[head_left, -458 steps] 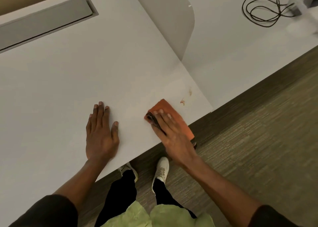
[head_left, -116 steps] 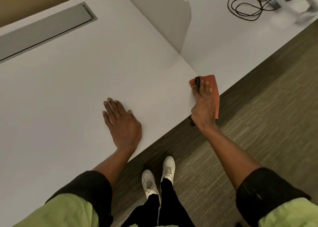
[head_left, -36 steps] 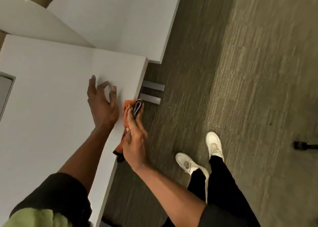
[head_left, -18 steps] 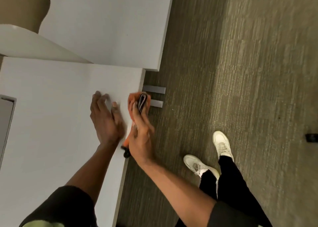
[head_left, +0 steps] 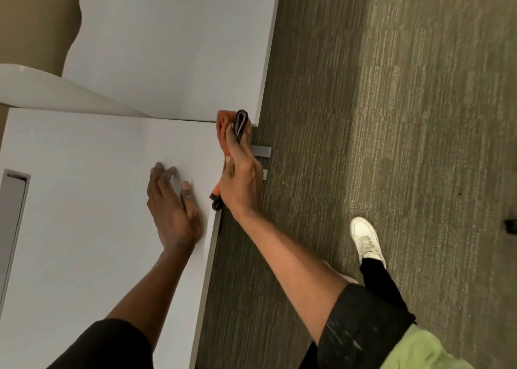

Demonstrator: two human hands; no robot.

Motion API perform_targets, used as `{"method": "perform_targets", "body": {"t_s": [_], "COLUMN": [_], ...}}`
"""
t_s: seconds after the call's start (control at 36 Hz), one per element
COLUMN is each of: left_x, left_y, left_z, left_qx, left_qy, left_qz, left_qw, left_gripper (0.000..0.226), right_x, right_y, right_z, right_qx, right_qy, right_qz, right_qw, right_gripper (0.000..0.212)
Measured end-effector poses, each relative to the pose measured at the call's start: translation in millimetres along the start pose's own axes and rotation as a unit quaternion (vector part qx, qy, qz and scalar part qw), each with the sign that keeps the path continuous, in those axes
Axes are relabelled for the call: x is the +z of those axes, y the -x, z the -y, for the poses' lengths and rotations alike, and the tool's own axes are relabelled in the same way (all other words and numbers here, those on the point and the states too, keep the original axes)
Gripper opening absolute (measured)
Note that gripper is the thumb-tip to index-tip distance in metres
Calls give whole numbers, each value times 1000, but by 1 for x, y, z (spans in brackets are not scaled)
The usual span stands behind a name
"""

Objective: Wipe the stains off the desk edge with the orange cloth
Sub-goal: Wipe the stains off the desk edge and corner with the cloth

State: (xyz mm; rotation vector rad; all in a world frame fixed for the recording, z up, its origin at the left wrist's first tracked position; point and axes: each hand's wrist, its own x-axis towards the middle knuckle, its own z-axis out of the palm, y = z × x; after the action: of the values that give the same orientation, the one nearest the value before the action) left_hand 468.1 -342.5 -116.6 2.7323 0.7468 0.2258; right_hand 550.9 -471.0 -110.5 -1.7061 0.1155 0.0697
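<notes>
The orange cloth [head_left: 223, 128], with a dark fold showing at its top, is pressed against the right edge of the white desk [head_left: 84, 201], right at the desk's far corner. My right hand [head_left: 241, 181] grips the cloth from the floor side, fingers stretched along the edge. My left hand [head_left: 172, 209] lies flat on the desk top, fingers apart, just left of the edge. I see no stains on the visible desk surface.
A second white desk [head_left: 173, 47] adjoins beyond the seam, with a curved white divider [head_left: 56, 91] at the left. A grey cable tray lid [head_left: 11, 215] sits at the far left. Grey metal desk feet [head_left: 263, 152] stick out onto the carpet. My white shoe [head_left: 365, 237] stands at right.
My right hand has slid the cloth further along the desk edge up to the far corner. My left hand stays flat on the desk top.
</notes>
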Motion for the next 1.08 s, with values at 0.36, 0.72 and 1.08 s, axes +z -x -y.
{"method": "perform_targets", "body": {"t_s": [0.36,0.72,1.08], "left_x": [4,3,1], "left_y": [0,5,0], "left_z": [6,0,11], "left_qx": [-4,-24,-27], "left_qy": [-19,-12,-14], "left_qz": [0,10,11], "left_qw": [1000,1000,999], "left_gripper": [49,50,50], "right_x": [-13,-26,-29], "right_y": [38,61,-37], "right_z": [-5,6,14], "right_qx": [2,73,75], "right_qy": [-28,-72,-46], "right_qz": [64,134,141], "right_qw": [998,986,986], "right_gripper": [57,69,65]}}
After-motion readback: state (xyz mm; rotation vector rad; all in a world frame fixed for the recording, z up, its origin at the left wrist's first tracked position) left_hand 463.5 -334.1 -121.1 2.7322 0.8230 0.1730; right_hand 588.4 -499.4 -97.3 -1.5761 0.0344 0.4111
